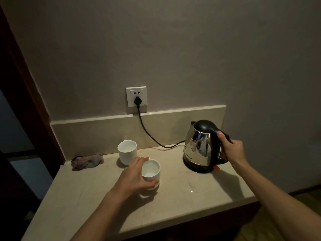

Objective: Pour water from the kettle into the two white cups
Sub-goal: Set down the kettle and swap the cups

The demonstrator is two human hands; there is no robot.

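So far left on the pale stone countertop [182, 192] there was a crumpled purplish-brown cloth [87, 161] against the backsplash, and just right of it the first round white ceramic cup [127, 152], sitting near the back on its own. The second white cup [150, 171] stood just in front and to the right of that one, and the left hand [134, 178] was wrapped around its side, thumb curled round the near wall and fingers round the far rim, so a proper hold and not just a touch. Both cups looked pale inside, and honestly I couldn't tell if there was any water in either. A black power cord [147, 133] ran from the white wall socket [136, 99] to the kettle's base. The shiny stainless steel electric kettle with the black lid [199, 145] was upright on its base at the right, not tilted at all, with the right hand [231, 148] closed round its black handle, thumb on top. My guess: the pouring hadn't really started for this cup, so lift, tilt and fill were all left to do.
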